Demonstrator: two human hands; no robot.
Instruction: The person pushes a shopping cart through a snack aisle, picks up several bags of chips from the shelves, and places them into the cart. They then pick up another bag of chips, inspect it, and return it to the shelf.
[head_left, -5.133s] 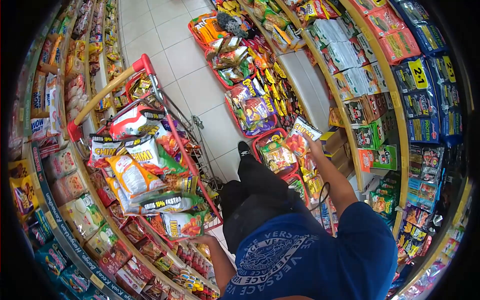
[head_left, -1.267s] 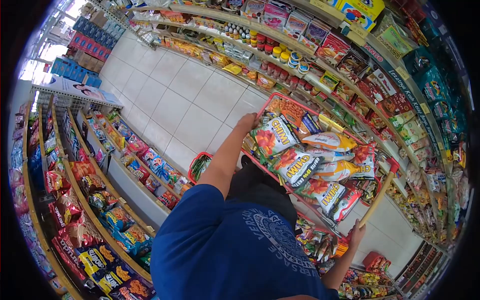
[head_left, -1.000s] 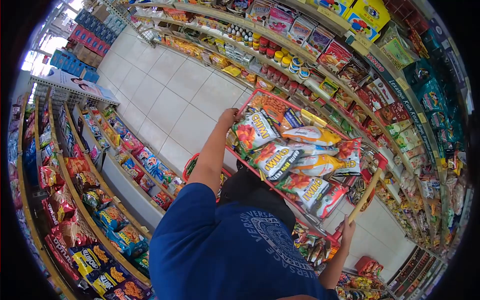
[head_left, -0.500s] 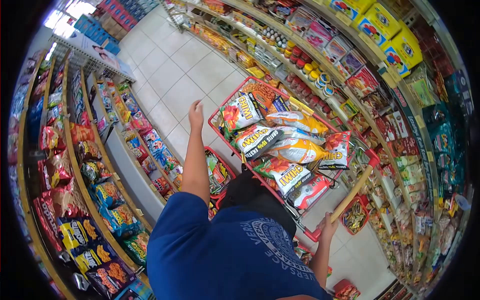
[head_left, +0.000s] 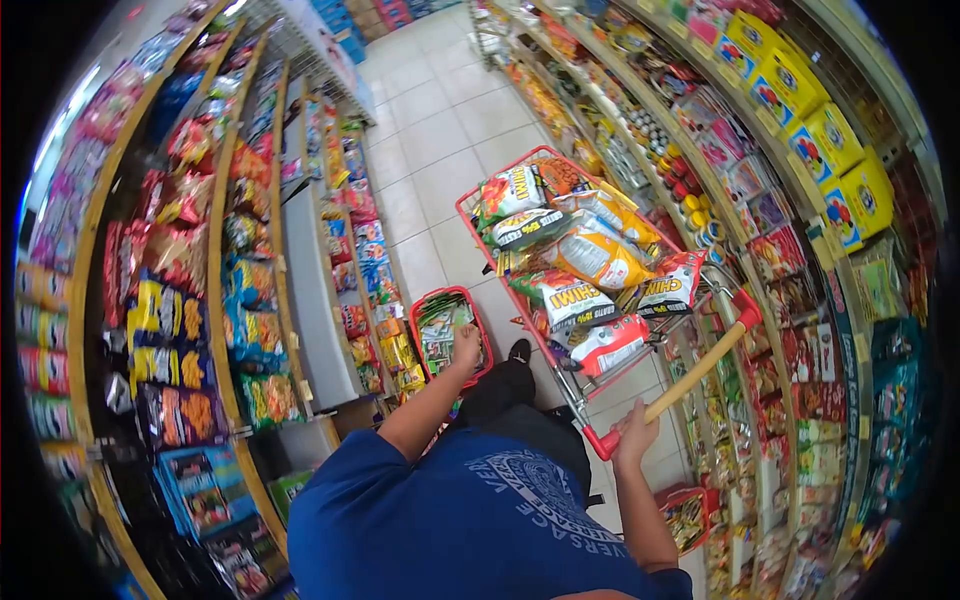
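Observation:
My left hand [head_left: 466, 347] is over a red basket [head_left: 487, 352] of green and white packets at the left shelf's foot. Its fingers are bent, but whether they hold a packet is too small to tell. With my right hand [head_left: 636, 432] I grip the handle [head_left: 700, 371] of a red-rimmed metal cart [head_left: 515, 303] near its lower end. Inside the cart lie a green and white Chimi bag [head_left: 572, 300], more Chimi bags, orange and white bags [head_left: 598, 252] and a red and white bag [head_left: 612, 345].
Snack shelves [head_left: 213, 240] curve along the left, and tall shelves of jars and packets [head_left: 820, 245] line the right. A tiled aisle [head_left: 425, 120] runs ahead between them. Another red basket [head_left: 688, 518] stands on the floor at lower right.
My left hand has come down from above the aisle to the red basket. The view has turned, and the bags in the cart lie somewhat differently. My right hand is still on the handle.

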